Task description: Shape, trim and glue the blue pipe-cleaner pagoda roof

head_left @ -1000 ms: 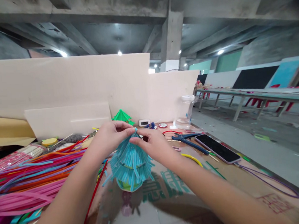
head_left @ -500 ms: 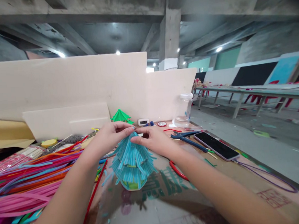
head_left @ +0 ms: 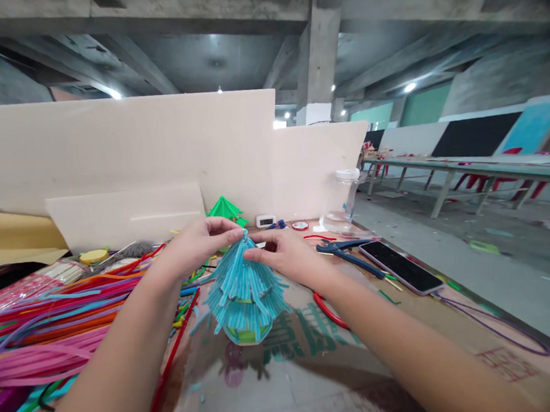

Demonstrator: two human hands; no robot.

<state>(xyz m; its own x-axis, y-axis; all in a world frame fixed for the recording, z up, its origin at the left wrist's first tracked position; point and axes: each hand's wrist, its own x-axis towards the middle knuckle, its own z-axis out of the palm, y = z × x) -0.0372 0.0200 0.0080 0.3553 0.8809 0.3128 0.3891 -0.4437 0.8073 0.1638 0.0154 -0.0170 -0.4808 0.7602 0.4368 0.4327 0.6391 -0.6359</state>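
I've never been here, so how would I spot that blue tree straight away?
Start with the wide pale board across the back. In front of it, the left hand and right hand are close together at the top of the blue tree. Its light blue color and shaggy, layered fringes set it apart from the bright green tree behind.

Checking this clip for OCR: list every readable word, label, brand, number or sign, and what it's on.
Nothing can be quoted for certain.
Green characters on the brown sheet: large, but blurred and partly covered.
Red print on the same sheet: too blurred.
White clock: display too small to read.
Phone: dark screen, no text visible.
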